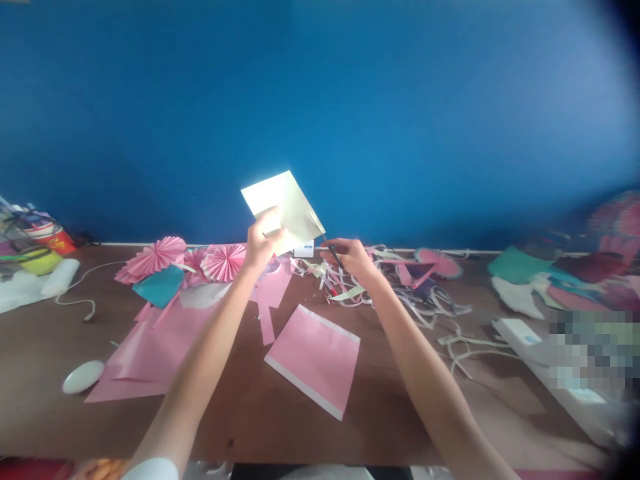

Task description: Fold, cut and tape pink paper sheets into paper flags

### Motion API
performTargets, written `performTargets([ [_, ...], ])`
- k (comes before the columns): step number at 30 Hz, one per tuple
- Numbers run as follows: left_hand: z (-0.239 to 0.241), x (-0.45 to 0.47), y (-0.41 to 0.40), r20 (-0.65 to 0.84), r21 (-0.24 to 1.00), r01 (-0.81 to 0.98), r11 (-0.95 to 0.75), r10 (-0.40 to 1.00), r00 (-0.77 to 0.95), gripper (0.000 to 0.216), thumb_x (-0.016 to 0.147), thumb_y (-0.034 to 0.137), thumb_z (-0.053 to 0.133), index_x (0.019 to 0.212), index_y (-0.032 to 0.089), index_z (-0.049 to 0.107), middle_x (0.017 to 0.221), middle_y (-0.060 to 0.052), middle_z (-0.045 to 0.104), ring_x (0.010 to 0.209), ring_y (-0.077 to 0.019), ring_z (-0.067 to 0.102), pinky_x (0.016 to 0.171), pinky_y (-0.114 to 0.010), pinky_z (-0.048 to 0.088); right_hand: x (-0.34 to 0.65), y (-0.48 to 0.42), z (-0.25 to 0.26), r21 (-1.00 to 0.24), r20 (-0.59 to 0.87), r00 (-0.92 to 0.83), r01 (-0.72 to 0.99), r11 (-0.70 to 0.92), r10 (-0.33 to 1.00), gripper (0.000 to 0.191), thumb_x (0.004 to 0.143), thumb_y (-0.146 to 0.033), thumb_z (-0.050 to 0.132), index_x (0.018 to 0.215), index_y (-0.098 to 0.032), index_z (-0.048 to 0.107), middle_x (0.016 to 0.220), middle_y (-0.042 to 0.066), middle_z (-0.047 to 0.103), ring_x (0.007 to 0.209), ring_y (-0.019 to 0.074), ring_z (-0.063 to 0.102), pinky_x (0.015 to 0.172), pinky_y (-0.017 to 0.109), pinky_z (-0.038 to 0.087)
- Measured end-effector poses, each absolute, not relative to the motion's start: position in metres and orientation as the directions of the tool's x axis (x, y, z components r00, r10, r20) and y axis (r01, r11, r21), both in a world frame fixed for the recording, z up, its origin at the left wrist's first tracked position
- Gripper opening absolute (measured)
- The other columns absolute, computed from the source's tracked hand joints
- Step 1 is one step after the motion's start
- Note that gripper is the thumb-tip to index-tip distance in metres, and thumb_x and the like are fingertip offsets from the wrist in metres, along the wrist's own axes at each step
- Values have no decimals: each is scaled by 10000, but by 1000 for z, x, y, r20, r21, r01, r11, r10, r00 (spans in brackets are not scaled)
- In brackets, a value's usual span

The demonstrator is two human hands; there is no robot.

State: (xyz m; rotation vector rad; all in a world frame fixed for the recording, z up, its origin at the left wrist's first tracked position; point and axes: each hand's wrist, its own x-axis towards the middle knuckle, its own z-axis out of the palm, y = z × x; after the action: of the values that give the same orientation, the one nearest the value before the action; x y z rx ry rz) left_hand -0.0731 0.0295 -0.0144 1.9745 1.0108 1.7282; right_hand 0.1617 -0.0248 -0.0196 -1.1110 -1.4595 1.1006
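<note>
One pale-yellow square paper sheet (293, 203), pinched by the left hand (265, 239) beyond the white-edged pink paper square (314, 360), meets slim dark scissors (332, 249) gripped in the right hand (349, 256): keep it taut, cut straight!

The pale sheet (296, 212) looks like smooth paper with a sheen; the pink square (315, 360), matt paper; the rosette (225, 262), ridged paper; the bench (240, 407), smooth, wood-like.
</note>
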Motion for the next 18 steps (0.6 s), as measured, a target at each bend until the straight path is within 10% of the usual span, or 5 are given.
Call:
performTargets([
  [18,-19,-75,35,741,640,288,-713,672,18,482,812,313,705,1284,268,613,1397,-61,576,1344,-281,490,1190,-492,345,162,-21,-25,-978,177,-111,94,187,978,561,581,-477,831,989,-102,742,577,-5,569,472,77,400,426,231,299],
])
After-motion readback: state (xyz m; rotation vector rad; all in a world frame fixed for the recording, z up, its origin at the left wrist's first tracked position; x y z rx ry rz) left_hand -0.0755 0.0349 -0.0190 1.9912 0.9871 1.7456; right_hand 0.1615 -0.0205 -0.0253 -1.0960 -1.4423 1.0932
